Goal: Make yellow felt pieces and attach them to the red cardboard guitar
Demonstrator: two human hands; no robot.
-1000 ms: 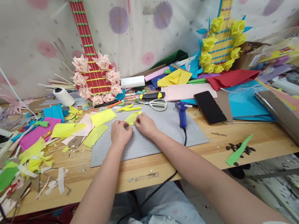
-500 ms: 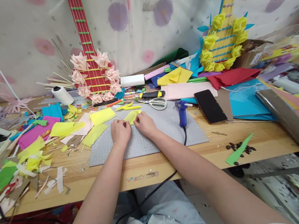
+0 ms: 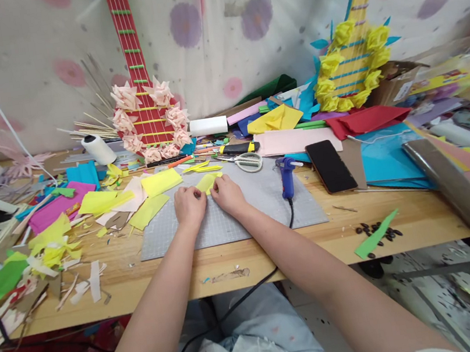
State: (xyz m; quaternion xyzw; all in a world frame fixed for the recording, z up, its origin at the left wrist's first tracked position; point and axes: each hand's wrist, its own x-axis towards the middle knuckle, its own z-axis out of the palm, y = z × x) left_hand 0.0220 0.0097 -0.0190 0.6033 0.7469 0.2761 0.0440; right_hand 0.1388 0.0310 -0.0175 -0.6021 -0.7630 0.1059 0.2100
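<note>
Between my two hands, a small strip of yellow crepe paper (image 3: 206,182) lies on the grey cutting mat (image 3: 224,224). My left hand (image 3: 190,204) is closed on its left side, fingers curled in. On the other side my right hand (image 3: 227,193) pinches the strip's right edge. My fingertips hide part of the paper. More yellow paper pieces (image 3: 162,182) rest left of my left hand. Thin yellow strips (image 3: 202,167) and scissors (image 3: 249,162) lie just beyond my hands. A blue glue gun (image 3: 287,177) stands at the mat's right side.
A black phone (image 3: 331,166) lies right of the glue gun. Paper scraps (image 3: 51,244) crowd the left of the wooden table. A red paper guitar (image 3: 148,112) and a yellow one (image 3: 349,68) lean at the back. Dark beads (image 3: 387,234) sit near the front edge, and a cord (image 3: 252,291) hangs over it.
Hardly anything differs. My left hand has shifted very slightly to the right, closer to my right hand, with the yellow paper still between them.
</note>
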